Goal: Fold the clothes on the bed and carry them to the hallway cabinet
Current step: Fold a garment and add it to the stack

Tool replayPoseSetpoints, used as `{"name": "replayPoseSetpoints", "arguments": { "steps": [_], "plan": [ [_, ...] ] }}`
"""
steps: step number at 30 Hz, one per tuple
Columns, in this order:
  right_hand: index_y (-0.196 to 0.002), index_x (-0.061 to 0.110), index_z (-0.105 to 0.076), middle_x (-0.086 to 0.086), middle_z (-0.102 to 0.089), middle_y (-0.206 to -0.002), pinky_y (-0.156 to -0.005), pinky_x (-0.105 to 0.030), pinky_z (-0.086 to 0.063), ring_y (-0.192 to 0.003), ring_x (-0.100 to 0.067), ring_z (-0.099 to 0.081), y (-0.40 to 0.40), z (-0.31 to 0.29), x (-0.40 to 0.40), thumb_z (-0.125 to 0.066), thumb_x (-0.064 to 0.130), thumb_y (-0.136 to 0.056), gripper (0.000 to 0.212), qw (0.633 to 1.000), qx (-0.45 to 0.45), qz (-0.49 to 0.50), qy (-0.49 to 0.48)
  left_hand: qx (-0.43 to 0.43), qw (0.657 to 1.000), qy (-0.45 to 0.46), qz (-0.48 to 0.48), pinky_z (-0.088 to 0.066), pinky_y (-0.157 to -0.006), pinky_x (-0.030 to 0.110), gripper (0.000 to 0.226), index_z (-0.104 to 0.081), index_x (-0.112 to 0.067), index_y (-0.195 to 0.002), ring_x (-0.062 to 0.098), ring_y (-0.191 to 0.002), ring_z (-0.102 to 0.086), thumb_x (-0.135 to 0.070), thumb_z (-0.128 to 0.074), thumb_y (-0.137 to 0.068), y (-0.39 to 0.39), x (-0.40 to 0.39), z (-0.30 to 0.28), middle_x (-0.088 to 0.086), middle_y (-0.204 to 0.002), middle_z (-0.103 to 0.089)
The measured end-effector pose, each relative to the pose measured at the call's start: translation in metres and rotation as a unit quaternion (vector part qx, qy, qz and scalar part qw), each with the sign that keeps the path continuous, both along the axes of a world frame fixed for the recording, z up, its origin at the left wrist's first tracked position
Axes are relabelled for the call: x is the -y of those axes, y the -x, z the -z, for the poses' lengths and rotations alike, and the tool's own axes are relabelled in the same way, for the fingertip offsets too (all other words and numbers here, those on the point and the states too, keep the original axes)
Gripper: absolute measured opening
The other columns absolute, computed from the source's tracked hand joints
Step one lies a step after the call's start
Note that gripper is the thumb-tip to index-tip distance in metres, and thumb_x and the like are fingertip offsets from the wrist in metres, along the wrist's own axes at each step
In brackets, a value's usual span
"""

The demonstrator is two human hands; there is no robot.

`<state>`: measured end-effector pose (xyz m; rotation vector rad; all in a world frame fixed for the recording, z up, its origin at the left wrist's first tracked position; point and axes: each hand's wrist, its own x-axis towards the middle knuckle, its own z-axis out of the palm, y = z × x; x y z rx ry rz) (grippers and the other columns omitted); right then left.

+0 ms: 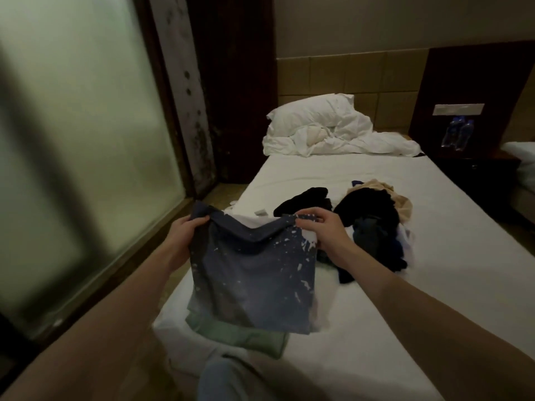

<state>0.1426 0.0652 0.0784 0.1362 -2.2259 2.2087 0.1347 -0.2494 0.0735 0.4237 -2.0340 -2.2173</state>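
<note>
Bed (362,328): white sheet; pillow (311,111) and crumpled duvet (341,141) at the headboard. Frosted glass wall (81,146) along its left side. Nightstand (477,175) to the right, two bottles (457,134) on it. Clothes pile (367,230), dark and beige, mid-bed. Blue shirt (254,282), speckled white: held up over the near sheet, left hand (181,237) and right hand (321,230) each pinching a top corner. Green garment (240,335), folded, lies beneath it.

I can't make out single garments in the dark pile (373,227); the speckled shirt (254,273) hides most of the green garment (237,334) beneath.
</note>
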Motion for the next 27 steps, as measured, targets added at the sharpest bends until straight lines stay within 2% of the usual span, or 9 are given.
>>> {"name": "replayPoseSetpoints", "arguments": {
  "steps": [4,8,11,14,17,19,21,24,27],
  "plan": [
    [-0.095,0.018,-0.072,-0.008,-0.069,-0.103,-0.075,-0.042,-0.053,-0.093,-0.030,-0.066,0.010,0.033,0.034,-0.072,0.015,-0.089,0.007,0.998,0.057,-0.029,-0.007,0.049,0.998,0.016,-0.041,-0.056,-0.083,0.041,0.031,-0.068,-0.002,-0.114,0.037,-0.098,-0.068,-0.014,-0.070,-0.086,0.005,0.031,0.020,0.021,-0.107,-0.071],
    [-0.100,0.011,-0.070,-0.008,-0.064,-0.095,-0.063,-0.034,-0.049,-0.085,-0.026,-0.063,0.040,0.071,0.048,-0.067,0.009,-0.091,0.009,0.992,0.119,-0.018,-0.031,0.104,0.993,0.040,-0.040,-0.055,-0.073,0.037,0.025,-0.068,-0.002,-0.108,0.034,-0.087,-0.068,-0.011,-0.071,-0.085,0.035,0.044,0.048,0.019,-0.099,-0.070],
    [-0.101,0.009,-0.069,-0.008,-0.064,-0.089,-0.063,-0.034,-0.046,-0.079,-0.025,-0.061,0.074,0.099,0.049,-0.065,0.007,-0.091,0.011,0.987,0.150,0.012,-0.055,0.124,0.990,0.062,-0.024,-0.054,-0.069,0.035,0.024,-0.066,-0.005,-0.108,0.031,-0.087,-0.067,-0.010,-0.071,-0.086,0.071,0.042,0.074,0.016,-0.098,-0.069],
    [-0.096,0.018,-0.070,-0.007,-0.067,-0.092,-0.060,-0.034,-0.044,-0.077,-0.026,-0.061,0.112,0.123,0.046,-0.067,0.011,-0.090,0.009,0.981,0.145,0.042,-0.124,0.136,0.986,0.100,-0.015,-0.053,-0.068,0.033,0.026,-0.063,-0.009,-0.108,0.025,-0.086,-0.065,-0.011,-0.073,-0.085,0.110,0.039,0.104,0.010,-0.096,-0.067],
    [-0.101,0.017,-0.067,-0.004,-0.065,-0.093,-0.068,-0.028,-0.049,-0.083,-0.019,-0.062,0.146,0.146,0.043,-0.069,0.006,-0.088,0.017,0.967,0.129,0.057,-0.212,0.151,0.977,0.153,0.006,-0.054,-0.073,0.035,0.037,-0.061,-0.008,-0.118,0.025,-0.089,-0.065,-0.009,-0.074,-0.083,0.147,0.038,0.136,0.013,-0.103,-0.067],
    [-0.105,0.016,-0.064,-0.005,-0.065,-0.092,-0.072,-0.028,-0.051,-0.084,-0.019,-0.063,0.160,0.159,0.042,-0.065,0.003,-0.089,0.021,0.957,0.126,0.048,-0.255,0.168,0.964,0.208,0.018,-0.054,-0.076,0.036,0.040,-0.058,-0.008,-0.122,0.025,-0.091,-0.063,-0.005,-0.070,-0.084,0.160,0.038,0.151,0.014,-0.103,-0.065],
    [-0.111,0.016,-0.061,-0.006,-0.065,-0.100,-0.072,-0.028,-0.050,-0.088,-0.020,-0.063,0.170,0.172,0.039,-0.056,0.000,-0.091,0.027,0.950,0.120,0.040,-0.287,0.158,0.942,0.293,0.042,-0.052,-0.090,0.041,0.047,-0.053,-0.006,-0.129,0.030,-0.107,-0.059,-0.001,-0.066,-0.084,0.168,0.037,0.164,0.018,-0.119,-0.061],
    [-0.118,0.014,-0.060,-0.004,-0.063,-0.110,-0.079,-0.029,-0.047,-0.101,-0.022,-0.059,0.177,0.184,0.024,-0.049,0.001,-0.094,0.030,0.934,0.076,0.084,-0.339,0.099,0.885,0.449,0.075,-0.042,-0.103,0.040,0.055,-0.050,-0.008,-0.137,0.032,-0.127,-0.049,-0.002,-0.063,-0.084,0.173,0.031,0.172,0.016,-0.139,-0.050],
    [-0.118,0.016,-0.058,-0.005,-0.057,-0.119,-0.092,-0.041,-0.047,-0.115,-0.027,-0.050,0.176,0.191,-0.006,-0.057,0.006,-0.090,0.030,0.883,-0.015,0.141,-0.447,0.042,0.850,0.516,0.094,-0.045,-0.103,0.040,0.053,-0.052,-0.014,-0.136,0.028,-0.123,-0.052,-0.010,-0.064,-0.085,0.174,0.011,0.168,0.009,-0.142,-0.049]
  ]
}}
